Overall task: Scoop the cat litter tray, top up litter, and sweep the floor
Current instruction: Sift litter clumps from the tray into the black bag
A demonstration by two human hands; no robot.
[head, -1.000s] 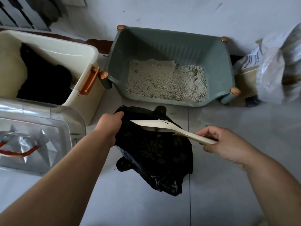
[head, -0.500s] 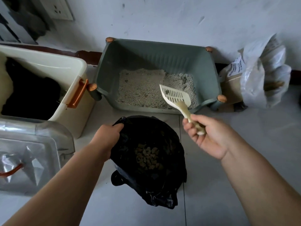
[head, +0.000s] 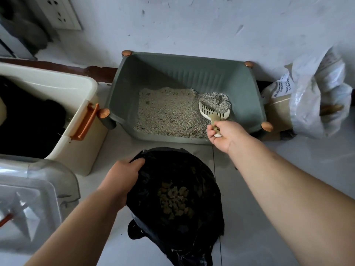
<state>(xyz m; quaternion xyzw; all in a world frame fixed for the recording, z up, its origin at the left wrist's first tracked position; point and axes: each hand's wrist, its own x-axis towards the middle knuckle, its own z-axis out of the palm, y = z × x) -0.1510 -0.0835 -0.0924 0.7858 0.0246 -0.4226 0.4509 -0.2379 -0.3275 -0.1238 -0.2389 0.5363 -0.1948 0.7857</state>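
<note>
Since the earlier frame the scoop (head: 213, 110) has been lowered from above the front rim into the right side of the litter tray (head: 184, 73), and a heap of grey litter (head: 216, 101) is now carried on its slotted blade. Nearest, the black bag (head: 192, 169) is held open on the floor by the left hand (head: 123, 173), whose fingers are curled over its rim; brown clumps (head: 174, 200) are seen inside. Beyond it, the scoop's handle is gripped by the right hand (head: 224, 133) – just over the tray's front wall. A cream bin (head: 57, 87) is set just left of the tray, a white plastic sack (head: 315, 96) to its right – both against the wall.
</note>
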